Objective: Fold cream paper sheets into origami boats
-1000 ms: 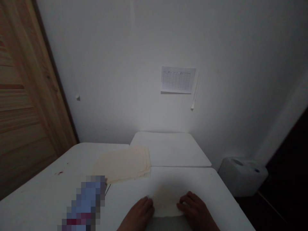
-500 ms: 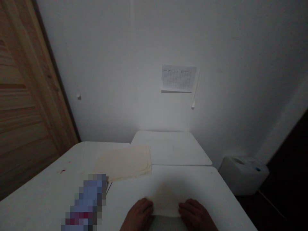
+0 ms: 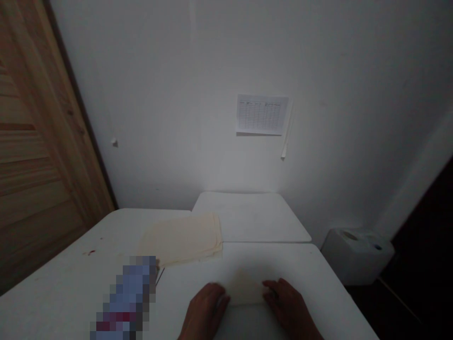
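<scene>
- Right now the near edge of the pale cloth (image 3: 246,289) has drawn up the table: a moment ago it reached lower between my hands, and now more white tabletop shows below it; from up here I can't tell whether that edge is folded under or the whole piece has slid
- My left hand (image 3: 207,312) is open and low, its fingertips at the cloth's left edge, with no pinch that I can see
- My right hand (image 3: 288,307) is open as well, its fingers (image 3: 273,289) spread at the cloth's right edge, and it isn't clearly gripping anything
- The cloth lies between my hands, near the front of the white table (image 3: 300,269)
- Up and to the left, a stack of folded cloths (image 3: 180,238) sits on the same table, cream and neat, well away from my left hand
- Nearer me, a blurred blue and red object (image 3: 129,297) hides whatever it is, so I can't name it
- Over by the right corner of the table stands a white plastic tub (image 3: 357,257) with a round hole in its top; I can't see inside it, so its contents stay a mystery
- Beyond the stack, a second white table (image 3: 253,217) butts up against the wall
</scene>
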`<act>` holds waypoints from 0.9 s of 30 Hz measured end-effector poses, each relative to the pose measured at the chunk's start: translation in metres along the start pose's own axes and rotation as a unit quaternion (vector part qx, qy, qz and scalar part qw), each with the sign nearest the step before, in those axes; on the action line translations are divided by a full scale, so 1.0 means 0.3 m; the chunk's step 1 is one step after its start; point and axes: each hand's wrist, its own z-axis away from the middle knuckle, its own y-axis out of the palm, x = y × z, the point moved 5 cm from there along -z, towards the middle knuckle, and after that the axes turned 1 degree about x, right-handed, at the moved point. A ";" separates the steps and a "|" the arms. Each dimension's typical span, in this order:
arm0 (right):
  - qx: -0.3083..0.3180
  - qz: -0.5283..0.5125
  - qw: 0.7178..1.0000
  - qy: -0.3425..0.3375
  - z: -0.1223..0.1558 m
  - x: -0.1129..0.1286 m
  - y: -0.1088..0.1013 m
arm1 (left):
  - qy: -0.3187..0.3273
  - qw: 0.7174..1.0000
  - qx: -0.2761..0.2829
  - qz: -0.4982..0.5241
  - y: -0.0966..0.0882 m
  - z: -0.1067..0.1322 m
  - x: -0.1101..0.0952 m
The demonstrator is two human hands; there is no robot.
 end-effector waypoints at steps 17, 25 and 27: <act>0.002 -0.032 0.998 0.062 -0.005 0.013 0.028 | -0.029 0.998 0.053 0.001 0.063 -0.033 0.028; -0.091 0.032 0.995 -0.034 0.002 0.045 0.009 | -0.024 0.999 0.047 0.002 0.059 -0.036 0.017; -0.122 0.080 0.986 -0.079 0.007 0.086 0.002 | -0.020 0.999 0.038 0.003 0.059 -0.033 0.016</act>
